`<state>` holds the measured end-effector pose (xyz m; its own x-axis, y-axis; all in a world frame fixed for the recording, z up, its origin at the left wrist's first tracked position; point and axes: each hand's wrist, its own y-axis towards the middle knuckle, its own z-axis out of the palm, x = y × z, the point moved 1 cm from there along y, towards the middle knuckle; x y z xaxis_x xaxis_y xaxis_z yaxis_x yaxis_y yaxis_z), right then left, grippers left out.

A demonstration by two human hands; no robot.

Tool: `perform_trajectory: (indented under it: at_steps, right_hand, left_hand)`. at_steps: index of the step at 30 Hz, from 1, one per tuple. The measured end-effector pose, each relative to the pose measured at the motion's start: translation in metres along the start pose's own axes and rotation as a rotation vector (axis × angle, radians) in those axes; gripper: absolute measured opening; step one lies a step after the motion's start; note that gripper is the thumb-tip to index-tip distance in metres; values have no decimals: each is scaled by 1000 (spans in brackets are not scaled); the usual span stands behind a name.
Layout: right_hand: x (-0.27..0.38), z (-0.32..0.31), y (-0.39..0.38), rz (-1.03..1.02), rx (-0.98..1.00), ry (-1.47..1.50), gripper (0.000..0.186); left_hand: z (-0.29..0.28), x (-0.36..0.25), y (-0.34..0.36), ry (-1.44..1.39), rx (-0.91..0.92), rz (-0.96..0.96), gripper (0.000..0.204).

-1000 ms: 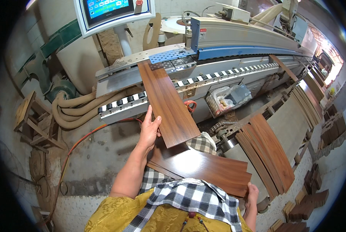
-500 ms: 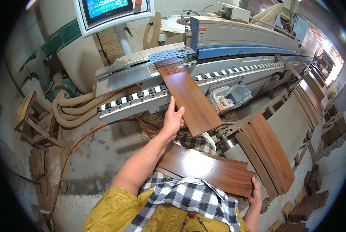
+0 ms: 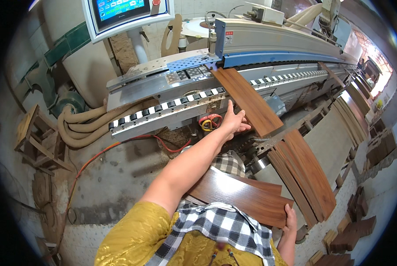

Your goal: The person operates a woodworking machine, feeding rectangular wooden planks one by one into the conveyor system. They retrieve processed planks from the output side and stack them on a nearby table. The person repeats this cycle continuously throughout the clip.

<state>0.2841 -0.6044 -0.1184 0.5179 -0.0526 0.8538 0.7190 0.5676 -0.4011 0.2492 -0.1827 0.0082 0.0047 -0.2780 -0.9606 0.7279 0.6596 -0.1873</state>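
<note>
Left hand (image 3: 235,123), fingers spread, is at the edge of a brown board (image 3: 250,102) — laid across the roller rail (image 3: 171,111), presumably for support. Right hand (image 3: 290,218) grips the lower boards (image 3: 238,195), likely steadying them.

A mustard-yellow top (image 3: 134,230) with a tone-on-tone pattern clothed the person at seven o'clock, its left sleeve short, the left hand (image 3: 235,123) bare. Between five and six o'clock lay an apron (image 3: 234,230) in black, white and grey checks, its upper edge bunched, with a matching strap (image 3: 163,244) nearer seven. A dark reddish bead (image 3: 221,245) hung near six, smaller coloured beads below it. At five, the right hand (image 3: 290,218) was bare too.
</note>
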Motion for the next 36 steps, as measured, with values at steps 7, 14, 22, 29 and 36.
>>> perform_trajectory:
  at_steps: [7, 14, 22, 29, 36]
  right_hand:
    - [-4, 4, 0, -108, -66, 173, 48]
    - [22, 103, 31, -124, 64, 308, 48]
    - [24, 243, 49, -36, 380, 199, 37]
    - [27, 266, 51, -33, 677, -205, 32]
    - [21, 164, 41, -731, 95, -1178, 39]
  left_hand:
    - [-40, -10, -113, 141, 919, -175, 38]
    - [-72, 44, -157, 264, 750, -280, 44]
    - [-77, 50, -145, -76, 124, 37, 30]
    - [-119, 37, -136, -150, -267, 194, 21]
    - [-140, 18, -138, -132, -325, 285, 58]
